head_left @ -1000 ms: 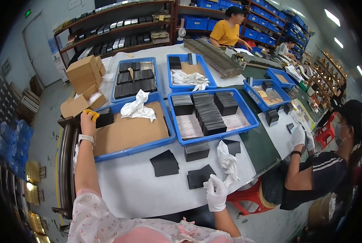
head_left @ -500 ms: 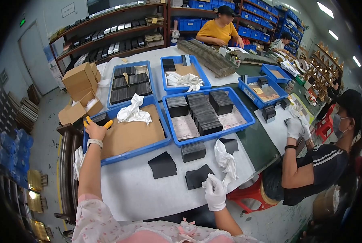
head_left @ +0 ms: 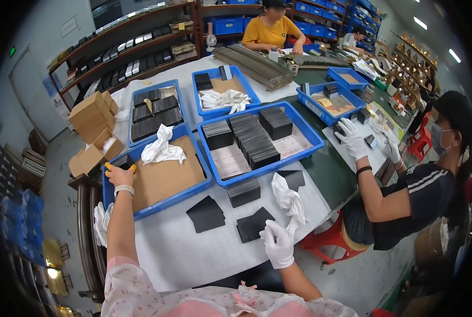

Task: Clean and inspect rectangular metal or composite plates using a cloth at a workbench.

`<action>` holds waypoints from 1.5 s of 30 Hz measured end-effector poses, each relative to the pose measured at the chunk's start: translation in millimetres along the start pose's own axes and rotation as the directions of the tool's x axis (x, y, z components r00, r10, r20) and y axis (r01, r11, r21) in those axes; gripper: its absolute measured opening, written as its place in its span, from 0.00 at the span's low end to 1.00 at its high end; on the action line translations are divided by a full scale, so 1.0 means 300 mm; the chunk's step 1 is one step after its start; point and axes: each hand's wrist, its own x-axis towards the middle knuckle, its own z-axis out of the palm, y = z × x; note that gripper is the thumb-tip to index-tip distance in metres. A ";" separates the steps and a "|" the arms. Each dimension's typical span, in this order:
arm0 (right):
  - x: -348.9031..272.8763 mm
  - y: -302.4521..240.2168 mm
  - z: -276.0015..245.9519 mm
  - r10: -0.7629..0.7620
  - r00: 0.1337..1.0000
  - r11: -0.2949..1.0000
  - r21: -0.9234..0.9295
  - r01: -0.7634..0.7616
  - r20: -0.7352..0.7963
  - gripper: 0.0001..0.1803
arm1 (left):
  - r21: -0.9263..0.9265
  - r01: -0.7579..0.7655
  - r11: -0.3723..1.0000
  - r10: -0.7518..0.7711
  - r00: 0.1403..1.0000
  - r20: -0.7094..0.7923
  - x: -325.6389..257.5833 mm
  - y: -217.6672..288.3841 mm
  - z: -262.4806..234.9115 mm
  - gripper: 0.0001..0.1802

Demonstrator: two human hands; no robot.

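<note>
My left hand [head_left: 120,175], with orange caps on its fingertips and a watch on the wrist, grips the near left corner of a blue tray [head_left: 194,186] lined with brown cardboard. A crumpled white cloth [head_left: 162,148] lies in that tray. My right hand [head_left: 278,244], in a white glove, rests on the edge of a flat black square [head_left: 253,224] on the white table [head_left: 193,253]. A second black square [head_left: 206,213] and a small stack of them [head_left: 243,192] lie close by. Another white cloth [head_left: 288,197] sits just beyond my right hand.
A larger blue tray [head_left: 305,128] holds stacks of black squares and paper sheets. More blue trays stand behind it. Cardboard boxes [head_left: 91,116] sit at the left. A person in a dark shirt and white gloves [head_left: 352,138] works at the right; another in yellow [head_left: 270,31] sits at the far end.
My left hand has slid down and toward me along the tray's left edge to its near corner. My right hand has stayed on the black square.
</note>
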 end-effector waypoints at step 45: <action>-0.003 0.018 -0.075 0.426 0.901 0.674 0.693 -0.255 -0.083 0.19 | -0.661 -0.617 0.426 0.893 0.405 0.197 -1.364 0.278 -0.395 0.43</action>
